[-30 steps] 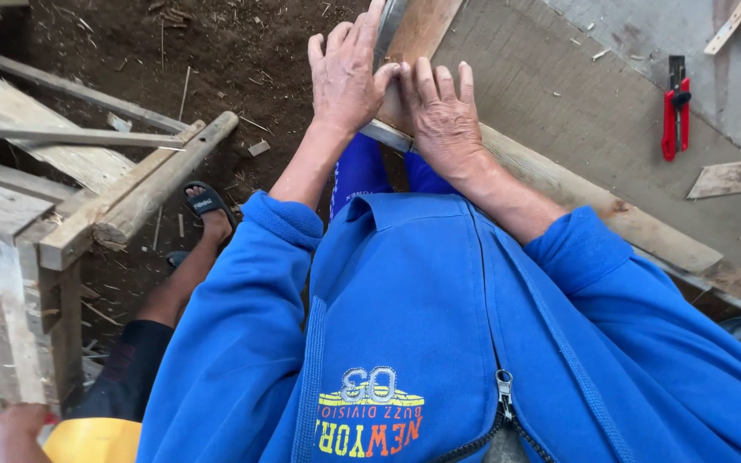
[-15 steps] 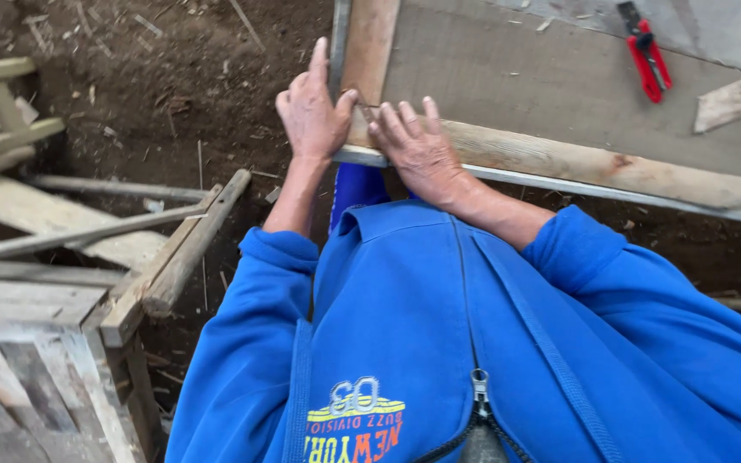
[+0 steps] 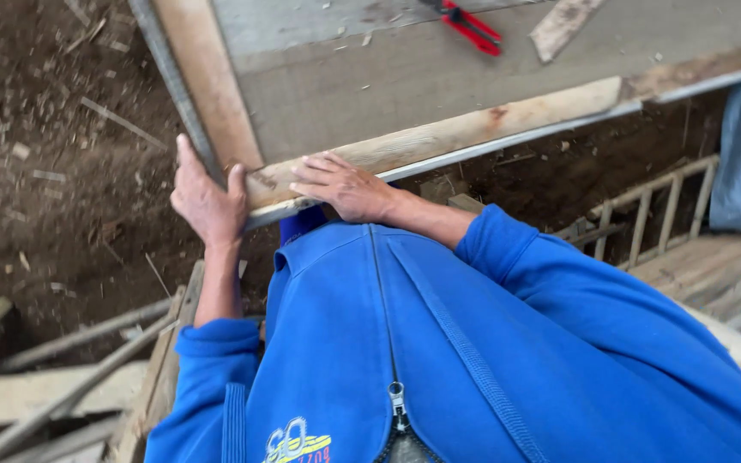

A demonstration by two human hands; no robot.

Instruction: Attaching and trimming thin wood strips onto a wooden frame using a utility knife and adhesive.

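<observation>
I see my left hand (image 3: 207, 201) wrapped round the near corner of a wooden frame (image 3: 439, 137), thumb over the top and fingers behind, where the side rail (image 3: 207, 77) meets the front rail. My right hand (image 3: 345, 184) lies flat and released on that front rail, palm down, gripping nothing. The frame carries a grey mesh panel (image 3: 439, 69), with red pliers (image 3: 469, 26) lying on it well away from both hands. I judge this a corner-holding step; moving on calls for a steady left grip and firm downward pressure from the right.
</observation>
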